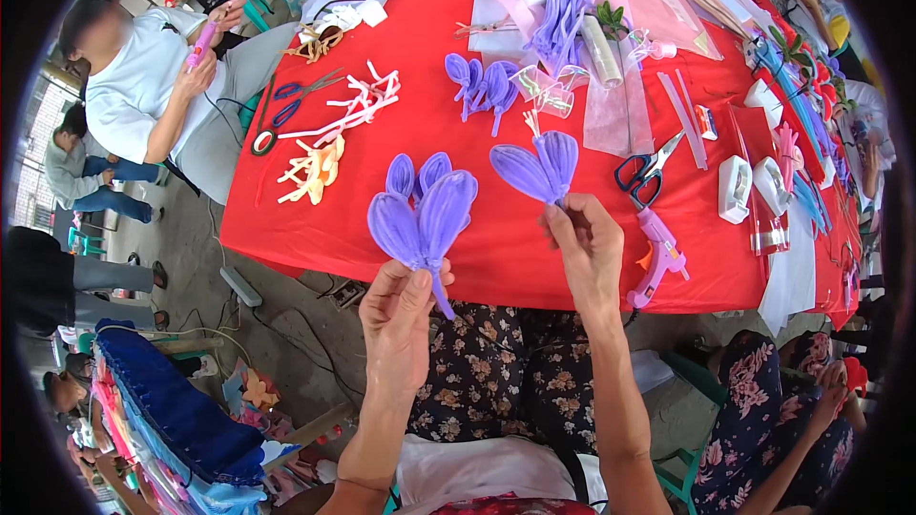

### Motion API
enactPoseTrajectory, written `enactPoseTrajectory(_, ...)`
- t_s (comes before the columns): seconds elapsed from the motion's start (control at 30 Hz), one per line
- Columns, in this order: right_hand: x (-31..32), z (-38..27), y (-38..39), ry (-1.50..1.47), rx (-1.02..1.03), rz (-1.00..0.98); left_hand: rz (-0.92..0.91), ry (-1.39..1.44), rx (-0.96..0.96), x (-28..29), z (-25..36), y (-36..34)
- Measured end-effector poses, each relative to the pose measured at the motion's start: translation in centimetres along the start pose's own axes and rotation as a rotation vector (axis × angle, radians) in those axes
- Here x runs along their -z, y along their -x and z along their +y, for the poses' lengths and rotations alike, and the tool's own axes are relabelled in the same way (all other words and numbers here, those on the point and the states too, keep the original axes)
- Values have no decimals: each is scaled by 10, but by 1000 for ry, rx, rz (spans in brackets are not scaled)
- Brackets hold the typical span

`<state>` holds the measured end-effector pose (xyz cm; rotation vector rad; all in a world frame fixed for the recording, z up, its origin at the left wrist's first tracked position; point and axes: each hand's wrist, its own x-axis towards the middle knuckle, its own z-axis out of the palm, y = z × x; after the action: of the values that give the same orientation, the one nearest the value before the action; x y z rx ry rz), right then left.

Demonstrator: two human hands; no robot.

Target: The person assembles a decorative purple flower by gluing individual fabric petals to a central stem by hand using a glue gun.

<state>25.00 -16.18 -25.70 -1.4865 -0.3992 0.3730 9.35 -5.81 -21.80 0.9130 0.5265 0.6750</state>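
Left hand (pixel 402 303) beneath purple petals (pixel 445 216)

A wide table (pixel 286 234) covered in bright red cloth dominates the space, its edges bowed by the fisheye lens. Around it spreads a grey, concrete-looking floor (pixel 196 229), with a pale power strip (pixel 240 286) lying near the table's left corner. Green plastic chairs (pixel 260 14) stand at the upper left. At the far left, a pale gridded surface (pixel 40 162) looks brightly lit; whether it is window or wall is unclear.
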Motion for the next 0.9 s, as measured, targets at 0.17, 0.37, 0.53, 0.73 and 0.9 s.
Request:
enactPoseTrajectory(0.17,-7,-44,34,-143,-7,6,-51,8,-104,-37,0,7)
enactPoseTrajectory(0.37,-8,-66,53,-385,4,11,18,-88,-295,-61,4,19)
enactPoseTrajectory(0.53,-8,-72,59,-758,-105,-63,89,-120,-481,-74,4,29)
enactPoseTrajectory(0.73,-2,-75,61,-980,-183,-204,61,-200,-615,-79,5,35)
enactPoseTrajectory(0.9,-1,-80,63,-1047,-131,-248,88,-434,-646,-77,6,39)
